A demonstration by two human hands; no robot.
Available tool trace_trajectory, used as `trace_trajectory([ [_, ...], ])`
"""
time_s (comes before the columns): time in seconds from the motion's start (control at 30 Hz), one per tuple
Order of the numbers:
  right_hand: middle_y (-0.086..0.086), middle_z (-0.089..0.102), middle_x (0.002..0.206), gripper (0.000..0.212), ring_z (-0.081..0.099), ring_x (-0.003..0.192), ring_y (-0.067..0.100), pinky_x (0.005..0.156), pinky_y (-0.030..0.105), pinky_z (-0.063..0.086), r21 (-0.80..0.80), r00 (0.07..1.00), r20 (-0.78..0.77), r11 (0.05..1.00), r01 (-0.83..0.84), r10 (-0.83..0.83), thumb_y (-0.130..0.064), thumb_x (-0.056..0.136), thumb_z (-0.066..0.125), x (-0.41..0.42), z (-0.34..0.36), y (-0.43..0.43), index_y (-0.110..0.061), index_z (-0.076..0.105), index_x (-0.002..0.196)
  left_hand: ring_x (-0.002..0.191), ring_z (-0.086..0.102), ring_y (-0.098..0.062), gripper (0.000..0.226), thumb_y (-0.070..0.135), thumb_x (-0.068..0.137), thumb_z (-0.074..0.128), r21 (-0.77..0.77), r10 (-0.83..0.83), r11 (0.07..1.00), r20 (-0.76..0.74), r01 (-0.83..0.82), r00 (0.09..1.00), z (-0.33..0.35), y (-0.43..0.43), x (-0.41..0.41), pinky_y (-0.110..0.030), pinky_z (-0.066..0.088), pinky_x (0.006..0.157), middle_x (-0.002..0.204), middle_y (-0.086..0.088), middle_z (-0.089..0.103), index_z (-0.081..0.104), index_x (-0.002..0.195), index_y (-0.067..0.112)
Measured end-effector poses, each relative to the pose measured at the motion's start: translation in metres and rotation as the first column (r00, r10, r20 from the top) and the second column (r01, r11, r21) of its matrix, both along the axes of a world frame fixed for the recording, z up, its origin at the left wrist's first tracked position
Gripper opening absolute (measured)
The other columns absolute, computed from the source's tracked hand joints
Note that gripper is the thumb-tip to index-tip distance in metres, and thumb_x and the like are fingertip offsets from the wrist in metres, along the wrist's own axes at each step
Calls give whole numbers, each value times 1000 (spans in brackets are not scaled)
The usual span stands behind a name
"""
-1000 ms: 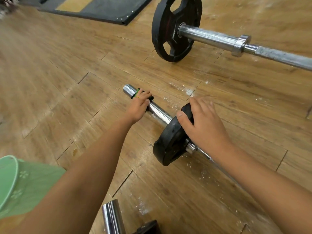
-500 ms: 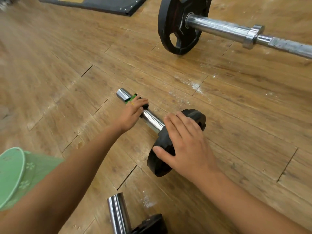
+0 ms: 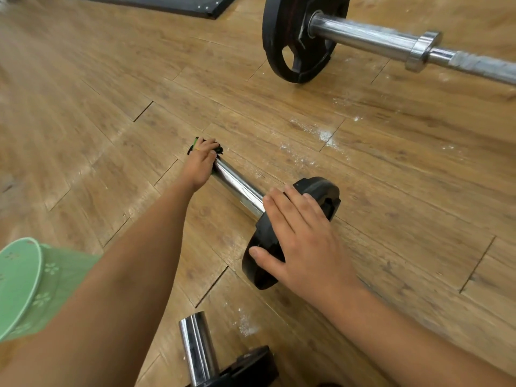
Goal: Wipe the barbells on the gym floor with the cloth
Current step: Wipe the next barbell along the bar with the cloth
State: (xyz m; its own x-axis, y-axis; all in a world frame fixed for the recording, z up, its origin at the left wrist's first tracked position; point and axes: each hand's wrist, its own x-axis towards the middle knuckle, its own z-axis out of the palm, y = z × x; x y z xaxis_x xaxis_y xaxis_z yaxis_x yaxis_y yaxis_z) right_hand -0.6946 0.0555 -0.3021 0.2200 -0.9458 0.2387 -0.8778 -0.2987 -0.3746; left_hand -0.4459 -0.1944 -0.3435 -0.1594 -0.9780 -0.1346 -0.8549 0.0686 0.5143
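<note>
Near barbell (image 3: 237, 185) lies on the floor (image 3: 111, 93). Cloth (image 3: 205, 143) at its sleeve tip, clenched in the left hand (image 3: 199, 166). Right hand (image 3: 301, 241), fingers flat, steadies the plate (image 3: 321, 191). Judged partway done: far barbell (image 3: 363, 37) appears outstanding.

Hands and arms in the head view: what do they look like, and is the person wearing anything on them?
Both the left arm and the right arm are bare to the frame's edge: no sleeves, gloves or watch. The right hand wears nothing. A thin yellow band crosses a left hand finger; ring or part of the cloth, I cannot tell.
</note>
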Motion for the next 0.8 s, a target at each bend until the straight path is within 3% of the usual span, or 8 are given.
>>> trace_trajectory([
  [0.13,9,37,159,78,24,151,25,125,40,11,6,999,35,1000,13,-13,-61,97,42,1,0,-3,-7,37,153,153,18,-26,36,8,106,40,-5,-48,999,20,48,999,2,8,-8,-35,13,125,153,-8,46,58,137,2],
  [0.27,9,36,160,78,22,152,24,126,38,8,28,997,66,999,28,-30,-60,97,42,0,3,-4,-7,36,153,146,20,-9,36,8,106,43,-2,-356,934,34,356,934,3,52,-22,-6,5,114,145,3,49,58,139,6],
  [0.4,9,35,160,78,21,152,23,125,39,8,58,998,57,998,13,-16,-61,97,42,1,5,-4,-8,35,154,139,29,-2,37,16,106,40,-44,-496,864,103,502,862,4,58,-21,-10,10,114,139,6,53,59,137,8],
  [0.47,8,34,161,79,20,152,23,125,38,6,77,998,62,997,13,-17,-62,96,42,-1,7,-4,-8,35,154,131,42,-7,34,10,103,42,-74,-370,924,77,376,926,7,42,-24,-11,19,110,131,-2,59,64,128,3],
  [0.53,7,34,161,79,20,152,22,125,36,4,96,995,90,995,29,-37,-62,96,43,-4,9,-5,-9,35,154,127,51,-23,36,14,100,42,-102,-186,976,68,193,980,5,33,-35,-25,24,108,125,-10,66,70,119,2],
  [0.6,5,33,161,79,19,152,20,125,32,0,110,989,132,993,44,-59,-62,95,43,-10,11,-9,-10,35,155,123,54,-24,38,18,97,41,-159,-181,968,104,196,978,-2,43,-49,-34,25,107,119,-8,70,74,112,4],
  [0.7,2,31,162,80,15,152,17,122,25,-9,117,978,192,991,61,-83,-63,94,43,-20,12,-17,-12,33,155,135,41,-10,38,18,102,41,-161,-370,914,46,372,928,-6,63,-44,-36,23,117,133,-4,64,69,125,6],
  [0.8,-1,25,165,82,9,153,13,121,24,-11,128,967,239,990,60,-90,-64,94,42,-29,13,-25,-15,28,157,146,30,-16,42,23,104,38,-104,-333,937,28,334,943,-4,45,-39,-41,18,123,145,-5,55,62,135,7],
])
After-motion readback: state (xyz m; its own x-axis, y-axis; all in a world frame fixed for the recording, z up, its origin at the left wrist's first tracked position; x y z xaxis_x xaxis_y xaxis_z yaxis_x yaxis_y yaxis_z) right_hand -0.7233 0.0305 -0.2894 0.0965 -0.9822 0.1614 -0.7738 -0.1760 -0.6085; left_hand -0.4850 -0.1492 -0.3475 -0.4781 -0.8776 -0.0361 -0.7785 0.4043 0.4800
